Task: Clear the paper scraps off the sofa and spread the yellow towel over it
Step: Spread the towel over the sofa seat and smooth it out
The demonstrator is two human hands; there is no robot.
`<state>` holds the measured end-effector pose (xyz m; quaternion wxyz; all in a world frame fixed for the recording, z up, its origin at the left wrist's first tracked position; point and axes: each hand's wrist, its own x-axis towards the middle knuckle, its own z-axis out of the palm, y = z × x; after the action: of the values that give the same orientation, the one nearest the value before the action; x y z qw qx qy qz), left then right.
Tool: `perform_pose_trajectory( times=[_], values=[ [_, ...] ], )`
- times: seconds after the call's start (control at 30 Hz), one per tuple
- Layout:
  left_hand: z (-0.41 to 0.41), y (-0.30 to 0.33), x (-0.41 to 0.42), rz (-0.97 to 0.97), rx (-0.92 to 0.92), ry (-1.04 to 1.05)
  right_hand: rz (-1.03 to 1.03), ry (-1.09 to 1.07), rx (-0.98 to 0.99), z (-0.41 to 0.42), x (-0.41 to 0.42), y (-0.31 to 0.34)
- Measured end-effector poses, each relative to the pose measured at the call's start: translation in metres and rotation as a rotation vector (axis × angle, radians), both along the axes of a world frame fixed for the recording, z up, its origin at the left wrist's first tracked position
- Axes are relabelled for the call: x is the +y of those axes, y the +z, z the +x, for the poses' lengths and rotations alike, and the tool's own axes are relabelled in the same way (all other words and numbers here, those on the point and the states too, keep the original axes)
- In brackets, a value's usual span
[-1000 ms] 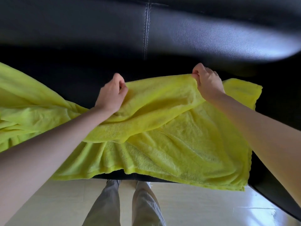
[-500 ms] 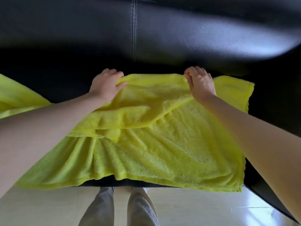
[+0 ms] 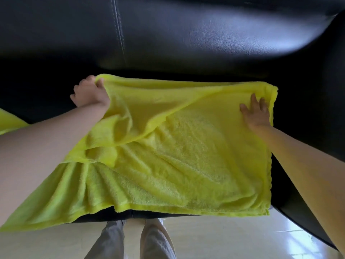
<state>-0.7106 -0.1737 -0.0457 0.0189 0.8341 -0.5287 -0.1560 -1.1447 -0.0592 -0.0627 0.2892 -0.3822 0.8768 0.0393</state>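
Gripping the far edge of the yellow towel [image 3: 186, 156] in our left hand [image 3: 89, 94], fingers curled round a bunched fold near the back of the seat, we held that side lifted, probably so the doubled-over layer could be drawn out toward the left end of the sofa [image 3: 186, 34]. A further strip of towel showed at the seat's left edge, beyond our forearm. Across the middle the cloth lay rumpled, its near hem hanging over the front edge of the seat above our grey trousers [image 3: 112, 242]. Our right hand [image 3: 256, 113] lay flat with fingers straight on the towel's far right corner, seemingly pinning it while the left pulled. We saw no paper scraps on the black leather, so spreading looked like the step remaining.
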Motion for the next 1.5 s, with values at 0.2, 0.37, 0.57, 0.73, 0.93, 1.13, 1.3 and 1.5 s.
perform_pose_trajectory(
  times=[0.2,0.37,0.57,0.73,0.93,1.13,1.3,1.5],
  values=[
    [0.005,-0.003,-0.007,-0.028,0.101,0.047,0.122,0.055,-0.041,-0.029,-0.011,0.004],
    [0.001,-0.003,-0.008,0.047,0.064,0.021,0.024,0.111,0.119,-0.021,-0.022,0.014],
    [-0.015,-0.001,0.013,-0.237,-0.007,-0.199,-0.104,0.101,0.147,-0.011,-0.035,0.013],
    [-0.019,0.000,0.034,-0.261,-0.027,-0.793,0.121,0.032,0.042,-0.025,-0.052,0.016],
    [-0.020,-0.005,0.037,0.045,0.045,-0.732,-0.235,0.203,0.178,0.070,-0.040,0.048],
    [-0.019,-0.005,0.030,0.214,0.077,-0.773,-0.341,0.389,-0.130,0.217,-0.035,0.040],
    [-0.002,0.000,0.025,0.254,0.106,-0.799,-0.235,-0.237,-0.206,0.273,-0.015,0.020],
    [0.026,0.001,-0.001,0.300,-0.126,-0.832,-0.093,-0.152,-0.224,0.263,0.006,-0.003]
  ],
)
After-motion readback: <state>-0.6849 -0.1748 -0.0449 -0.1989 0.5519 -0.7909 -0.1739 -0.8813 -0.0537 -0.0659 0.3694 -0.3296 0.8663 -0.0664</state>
